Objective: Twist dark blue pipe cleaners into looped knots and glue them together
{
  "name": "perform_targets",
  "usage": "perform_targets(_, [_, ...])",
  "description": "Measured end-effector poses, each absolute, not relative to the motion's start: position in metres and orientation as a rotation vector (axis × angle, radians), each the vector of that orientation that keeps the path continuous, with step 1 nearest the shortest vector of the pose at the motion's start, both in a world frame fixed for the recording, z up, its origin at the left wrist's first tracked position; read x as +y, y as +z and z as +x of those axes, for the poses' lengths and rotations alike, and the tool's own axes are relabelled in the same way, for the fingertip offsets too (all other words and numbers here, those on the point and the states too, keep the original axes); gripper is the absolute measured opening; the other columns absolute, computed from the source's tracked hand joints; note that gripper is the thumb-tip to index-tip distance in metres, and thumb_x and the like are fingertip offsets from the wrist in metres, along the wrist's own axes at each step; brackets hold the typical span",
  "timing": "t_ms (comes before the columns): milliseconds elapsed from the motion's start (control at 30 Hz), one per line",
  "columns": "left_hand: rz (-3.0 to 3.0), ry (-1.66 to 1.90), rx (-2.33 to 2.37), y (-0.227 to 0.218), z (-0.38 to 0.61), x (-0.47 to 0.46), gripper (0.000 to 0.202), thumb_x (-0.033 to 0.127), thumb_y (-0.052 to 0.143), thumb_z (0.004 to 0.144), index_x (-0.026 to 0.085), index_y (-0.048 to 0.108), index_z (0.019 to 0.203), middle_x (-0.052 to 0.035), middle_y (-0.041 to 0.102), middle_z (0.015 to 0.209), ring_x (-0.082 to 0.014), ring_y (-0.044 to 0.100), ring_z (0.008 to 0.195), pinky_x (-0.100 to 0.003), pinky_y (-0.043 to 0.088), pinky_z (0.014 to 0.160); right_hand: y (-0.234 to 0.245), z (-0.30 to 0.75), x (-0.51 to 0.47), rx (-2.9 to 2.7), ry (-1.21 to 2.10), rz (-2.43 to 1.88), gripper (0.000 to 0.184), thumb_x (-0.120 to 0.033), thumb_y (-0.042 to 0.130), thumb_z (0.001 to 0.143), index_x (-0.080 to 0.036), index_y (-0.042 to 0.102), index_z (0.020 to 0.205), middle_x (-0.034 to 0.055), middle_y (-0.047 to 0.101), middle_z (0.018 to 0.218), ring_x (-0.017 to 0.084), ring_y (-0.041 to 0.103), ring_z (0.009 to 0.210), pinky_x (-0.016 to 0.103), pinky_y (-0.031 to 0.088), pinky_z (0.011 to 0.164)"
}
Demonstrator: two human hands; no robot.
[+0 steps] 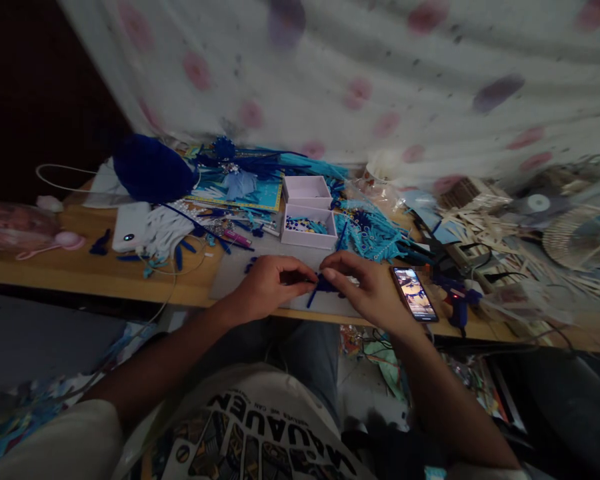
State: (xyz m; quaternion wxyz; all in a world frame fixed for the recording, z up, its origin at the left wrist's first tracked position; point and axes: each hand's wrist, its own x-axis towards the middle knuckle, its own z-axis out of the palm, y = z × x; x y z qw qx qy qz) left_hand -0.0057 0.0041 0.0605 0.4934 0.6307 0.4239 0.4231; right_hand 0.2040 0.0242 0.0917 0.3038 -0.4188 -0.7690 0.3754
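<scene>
Over a grey mat at the table's front edge, my left hand and my right hand almost meet at the fingertips. A dark blue pipe cleaner piece lies between them, with thin stems sticking out above and below. The right thumb and fingers pinch it. My left thumb and forefinger are pressed together at its left side; whatever they hold is too small to make out. Just beyond the hands stands a white box of small blue, white and yellow beads.
A lit phone and a blue glue gun lie to the right. Turquoise pipe cleaners spread behind them. At left are a white device, a dark blue rounded object and a pink spoon-like item. A patterned curtain hangs behind.
</scene>
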Motion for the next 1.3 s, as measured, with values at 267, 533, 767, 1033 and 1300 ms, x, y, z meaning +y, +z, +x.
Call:
perform_targets(267, [1.591,0.879,0.897,0.067,-0.005,0.009,0.010,0.024,0.077,0.077,0.018,0.081,0.083,-0.0054,0.079,0.080,-0.0193,0.072,0.075,-0.028,0.056,0.072,0.119,0.225,0.084,-2.427,1.693,-0.930,0.025,-0.040,0.075,0.081,-0.018,0.080,0.090,0.0013,0.076,0.077,0.015,0.066,0.067,0.025,0.051,0.064])
perform_targets(533, [1.529,0.832,0.925,0.055,-0.005,0.019,0.019,0.032,0.082,0.073,0.017,0.081,0.084,-0.0070,0.081,0.082,-0.0208,0.074,0.076,-0.031,0.058,0.076,0.143,0.200,0.085,-2.789,1.046,-0.871,0.011,-0.016,0.071,0.076,-0.023,0.078,0.073,-0.0011,0.074,0.068,0.014,0.061,0.059,0.024,0.044,0.058])
perform_targets(767, [1.445,0.842,0.899,0.056,-0.002,0.022,0.018,0.034,0.082,0.073,0.018,0.079,0.079,-0.0063,0.080,0.081,-0.0206,0.073,0.079,-0.033,0.057,0.080,0.141,0.184,0.085,-2.827,1.014,-0.970,0.018,-0.011,0.062,0.073,-0.021,0.073,0.065,-0.0014,0.069,0.060,0.013,0.055,0.054,0.026,0.037,0.053])
perform_targets(1033, [1.414,0.919,0.964,0.060,-0.008,0.020,0.011,0.024,0.077,0.075,0.016,0.074,0.083,-0.0043,0.076,0.081,-0.0182,0.070,0.078,-0.031,0.054,0.078,0.132,0.187,0.071,-2.473,1.290,-1.145,0.011,-0.019,0.057,0.073,-0.019,0.068,0.070,-0.0022,0.064,0.062,0.013,0.054,0.058,0.025,0.041,0.055])
perform_targets(1300, [1.365,1.011,1.021,0.061,-0.009,0.017,0.014,0.023,0.076,0.075,0.015,0.072,0.086,-0.0052,0.076,0.083,-0.0191,0.071,0.079,-0.031,0.055,0.076,0.115,0.187,0.053,-2.225,1.109,-1.262,0.024,-0.039,0.066,0.081,-0.016,0.070,0.074,0.0007,0.065,0.063,0.013,0.053,0.055,0.025,0.039,0.053])
